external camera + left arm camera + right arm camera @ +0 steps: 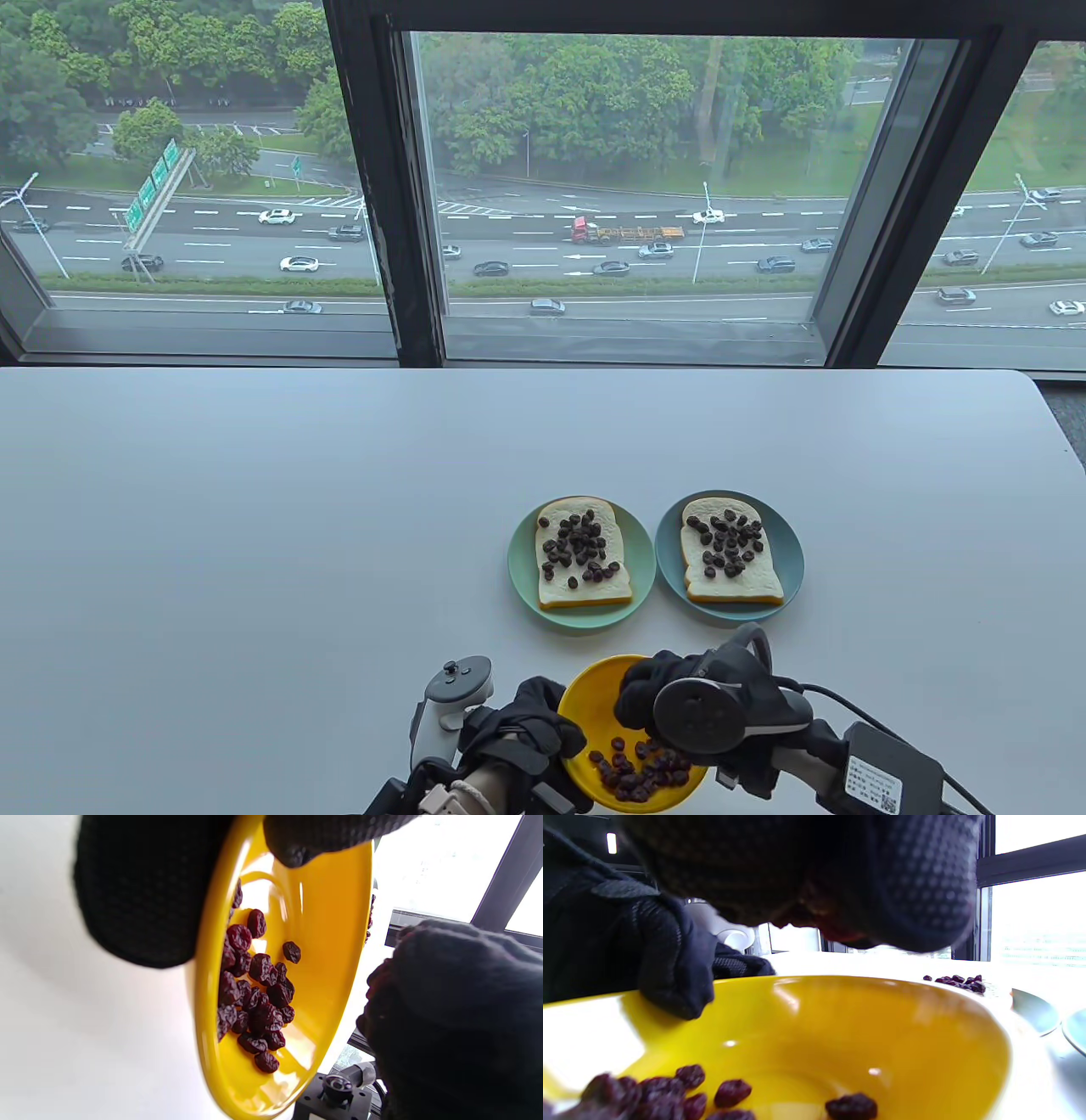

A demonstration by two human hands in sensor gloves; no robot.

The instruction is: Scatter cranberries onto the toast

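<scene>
A yellow bowl (594, 688) of dried cranberries (636, 768) sits at the table's near edge. My left hand (567, 737) grips its left rim, thumb (297, 840) inside and fingers (140, 891) outside. My right hand (636, 689) hovers over the bowl with fingers bunched together (840, 921); dark red bits show between them. Beyond the bowl, two slices of toast, the left toast (560, 587) and the right toast (757, 586), each carry many cranberries. The bowl's cranberries show in the left wrist view (254, 997) and the right wrist view (670, 1090).
The left toast lies on a light green plate (517, 560), the right one on a blue plate (794, 552), side by side. The white table (254, 526) ends at a window wall behind. A black box with cables (891, 772) sits on my right forearm.
</scene>
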